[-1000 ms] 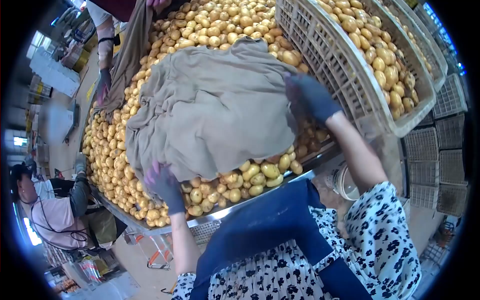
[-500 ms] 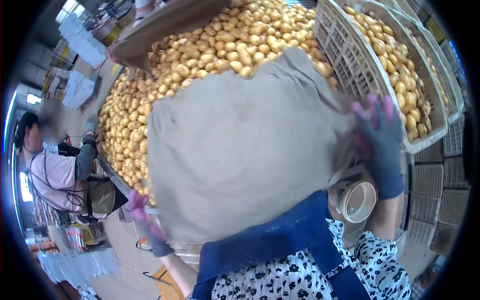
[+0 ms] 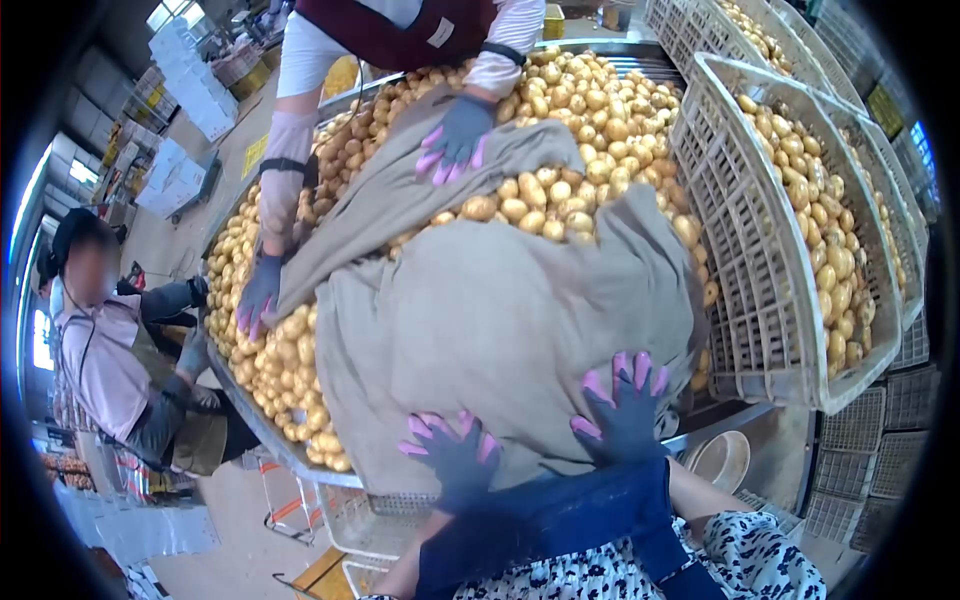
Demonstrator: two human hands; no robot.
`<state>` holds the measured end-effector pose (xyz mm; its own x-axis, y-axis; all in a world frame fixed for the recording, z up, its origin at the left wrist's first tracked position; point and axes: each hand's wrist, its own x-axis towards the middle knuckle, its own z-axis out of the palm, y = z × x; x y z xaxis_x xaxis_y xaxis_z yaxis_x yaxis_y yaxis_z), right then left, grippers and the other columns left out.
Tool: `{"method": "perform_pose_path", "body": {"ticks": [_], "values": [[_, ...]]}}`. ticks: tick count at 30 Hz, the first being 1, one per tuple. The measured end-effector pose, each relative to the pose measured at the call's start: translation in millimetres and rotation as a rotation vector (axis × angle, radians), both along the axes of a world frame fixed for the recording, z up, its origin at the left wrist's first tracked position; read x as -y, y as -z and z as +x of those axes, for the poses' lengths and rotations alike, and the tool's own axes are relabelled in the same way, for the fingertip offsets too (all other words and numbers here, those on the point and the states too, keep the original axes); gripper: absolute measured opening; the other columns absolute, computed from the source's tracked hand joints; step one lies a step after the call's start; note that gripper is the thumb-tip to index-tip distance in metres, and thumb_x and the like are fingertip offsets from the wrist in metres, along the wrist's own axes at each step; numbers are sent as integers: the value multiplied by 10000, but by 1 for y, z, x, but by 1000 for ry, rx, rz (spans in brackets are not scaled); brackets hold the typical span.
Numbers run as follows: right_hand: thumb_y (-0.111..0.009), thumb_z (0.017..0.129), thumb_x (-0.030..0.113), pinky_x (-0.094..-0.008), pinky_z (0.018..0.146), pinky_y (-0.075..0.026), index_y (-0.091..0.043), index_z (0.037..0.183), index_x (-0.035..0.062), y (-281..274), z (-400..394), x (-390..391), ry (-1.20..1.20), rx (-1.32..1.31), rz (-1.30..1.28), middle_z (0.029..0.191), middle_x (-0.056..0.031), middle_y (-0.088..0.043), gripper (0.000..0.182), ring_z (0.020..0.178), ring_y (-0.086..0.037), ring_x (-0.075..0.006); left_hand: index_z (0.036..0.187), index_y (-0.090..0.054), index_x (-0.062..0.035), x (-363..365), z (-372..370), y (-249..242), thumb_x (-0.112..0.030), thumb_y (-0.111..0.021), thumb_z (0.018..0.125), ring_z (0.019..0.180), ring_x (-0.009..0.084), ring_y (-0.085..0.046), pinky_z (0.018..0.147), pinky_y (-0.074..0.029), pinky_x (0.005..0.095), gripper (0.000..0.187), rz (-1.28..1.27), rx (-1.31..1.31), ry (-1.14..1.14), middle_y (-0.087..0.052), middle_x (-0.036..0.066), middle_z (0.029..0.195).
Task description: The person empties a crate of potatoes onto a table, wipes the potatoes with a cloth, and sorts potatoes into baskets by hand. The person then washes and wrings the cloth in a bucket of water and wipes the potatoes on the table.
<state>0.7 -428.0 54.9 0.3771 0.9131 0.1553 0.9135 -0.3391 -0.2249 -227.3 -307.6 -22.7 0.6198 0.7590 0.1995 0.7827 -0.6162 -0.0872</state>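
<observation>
A grey-brown cloth (image 3: 470,320) lies over a heap of yellow potatoes (image 3: 275,375) on a metal-edged table. My left hand (image 3: 455,460), in a grey glove with pink fingertips, rests spread on the cloth's near edge. My right hand (image 3: 620,410), gloved alike, lies flat on the cloth further right, its fingers apart. Neither hand grips anything. Beyond the cloth, a second grey-brown cloth (image 3: 365,200) lies in folds on the potatoes, with a co-worker's two gloved hands on and beside it.
Plastic crates of potatoes (image 3: 745,250) stand along the right side. A white bucket (image 3: 720,460) is by the near right table corner. One person (image 3: 400,30) leans over the far side; another person (image 3: 120,350) sits at the left. Stacked crates (image 3: 850,450) stand at the far right.
Both my hands have come inward and down onto the cloth, which now lies flatter over the potatoes. The far cloth has been lowered, and the co-worker's arms and hands now show.
</observation>
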Motion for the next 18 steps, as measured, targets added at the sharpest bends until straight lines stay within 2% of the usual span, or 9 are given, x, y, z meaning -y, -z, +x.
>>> {"method": "perform_pose_path", "body": {"ticks": [3, 5, 6, 7, 11, 13, 14, 17, 18], "values": [[-563, 767, 437, -739, 880, -156, -521, 1212, 191, 2, 21, -71, -39, -134, -37, 1341, -249, -319, 510, 1267, -244, -450, 1343, -351, -125, -36, 25, 64, -434, -603, 730, 1248, 535, -202, 966, -18, 719, 731, -53, 237, -6, -240, 377, 1315], [-560, 775, 405, -757, 894, -70, -480, 1266, 191, 32, 22, -120, 75, -24, 31, 1377, -250, -282, 542, 1305, -168, -462, 1341, -362, -139, -56, 66, -6, -423, -602, 743, 1231, 518, -248, 979, -20, 708, 703, -250, 12, -147, -301, 379, 1279], [-555, 783, 394, -753, 897, -84, -456, 1287, 197, 28, 27, -136, 59, 76, 107, 1381, -235, -286, 550, 1300, -183, -458, 1327, -381, -123, -63, 74, -17, -373, -586, 759, 1228, 513, -258, 990, -35, 691, 654, -245, 53, -122, -306, 377, 1279], [-550, 791, 384, -750, 899, -97, -432, 1308, 204, 26, 29, -146, 39, 176, 189, 1384, -219, -289, 560, 1296, -197, -453, 1314, -400, -106, -68, 73, -23, -324, -571, 774, 1225, 508, -269, 1000, -50, 675, 607, -235, 98, -101, -311, 375, 1278], [-550, 792, 394, -689, 960, -120, -442, 1303, 204, -1, 27, -120, -59, 82, 113, 1382, -203, -294, 556, 1295, -210, -438, 1287, -440, -126, -59, 45, -29, -320, -580, 764, 1187, 497, -327, 1003, -85, 666, 575, -218, 154, 43, -396, 357, 1203], [-555, 785, 405, -667, 969, -157, -469, 1273, 197, -4, 23, -82, -124, 62, 85, 1347, -216, -317, 536, 1267, -240, -450, 1305, -434, -167, -38, 27, -15, -386, -610, 746, 1185, 490, -339, 981, -141, 675, 626, -35, 220, 119, -422, 340, 1185], [-560, 779, 413, -669, 955, -191, -484, 1251, 194, -5, 21, -65, -161, 99, 90, 1317, -219, -341, 525, 1239, -268, -461, 1305, -434, -167, -25, 20, -15, -386, -610, 746, 1185, 490, -339, 981, -141, 675, 626, -22, 231, 115, -422, 340, 1185], [-564, 768, 429, -659, 946, -194, -493, 1272, 231, 8, 15, -61, -77, 124, 104, 1377, -242, -276, 545, 1258, -204, -518, 1265, -479, -183, -25, 38, -32, -412, -592, 751, 1192, 480, -339, 958, -191, 674, 574, -31, 49, 10, -448, 310, 1175], [-560, 773, 419, -652, 949, -203, -468, 1294, 250, 17, 22, -86, -81, 120, 53, 1390, -240, -262, 555, 1274, -202, -499, 1252, -490, -184, -48, 59, -43, -432, -578, 754, 1182, 478, -354, 963, -210, 654, 563, -229, -13, -89, -452, 308, 1182]]}}
